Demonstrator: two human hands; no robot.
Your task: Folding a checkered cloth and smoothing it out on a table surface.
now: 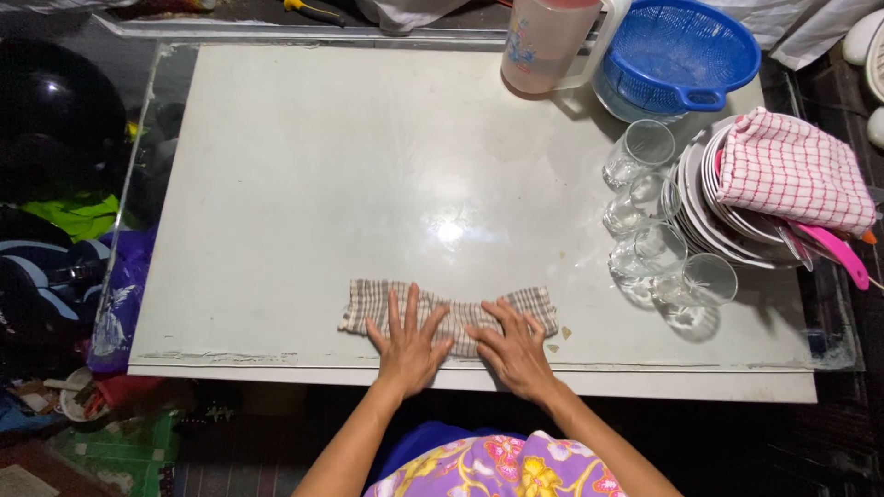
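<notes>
A brown-and-white checked cloth [364, 305] lies bunched in a long strip near the front edge of the white glass-topped table [322, 184]. My left hand [408, 342] presses flat on the cloth's middle, fingers spread. Just to its right, my right hand [512, 347] also lies flat on the cloth, fingers spread and pointing left. Neither hand grips anything.
Several clear drinking glasses [645, 216] lie at the right, beside a stack of plates [704, 216] with a red-checked cloth [792, 170] on top. A blue colander [677, 55] and a pink jug [543, 46] stand at the back. Dark bags crowd the left.
</notes>
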